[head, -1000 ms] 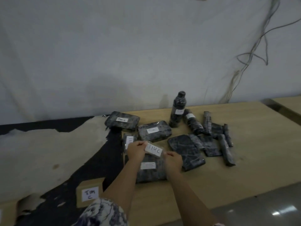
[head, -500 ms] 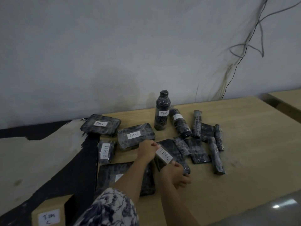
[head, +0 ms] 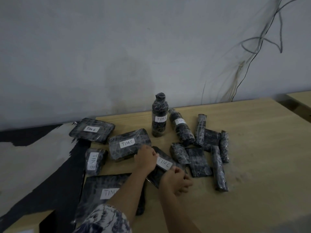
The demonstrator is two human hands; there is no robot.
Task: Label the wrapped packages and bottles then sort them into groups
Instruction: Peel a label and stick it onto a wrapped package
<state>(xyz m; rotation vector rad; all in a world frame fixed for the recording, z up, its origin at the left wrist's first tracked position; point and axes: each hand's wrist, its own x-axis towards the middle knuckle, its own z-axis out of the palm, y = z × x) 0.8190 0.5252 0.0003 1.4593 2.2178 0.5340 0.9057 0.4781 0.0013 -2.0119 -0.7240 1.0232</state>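
Nearest the camera, a flowered sleeve [head: 104, 221] covers the left upper arm, and beside it a large flat package [head: 101, 185] lies on the bench [head: 252, 135] with its tag already on.

Just beyond it, labelling is the step in hand. The left hand [head: 146, 159], knuckles up, pinches the far end of a white label [head: 164, 163] marked TIMC. The right hand [head: 176, 180], fingers curled, pinches the near end. Between them the label is stretched slantwise over a dark wrapped package [head: 155, 177]. Whether it has already stuck down cannot be told.

The next move probably calls for lowering the strip flat and smoothing it from one end to the other, since the glossy wrap looks likely to trap creases.

To the right, a flat packet [head: 199, 163], a long roll [head: 218, 170] and other dark bundles show no tags, so much labelling seems left to do.

To the left is a small package marked TIMB [head: 96, 161]. Farther back are two tagged packages [head: 129, 143] [head: 92, 130]. Farthest back, near the wall, are an upright bottle [head: 159, 115] and a lying bottle [head: 180, 128], both tagged. No clear groups have formed yet.
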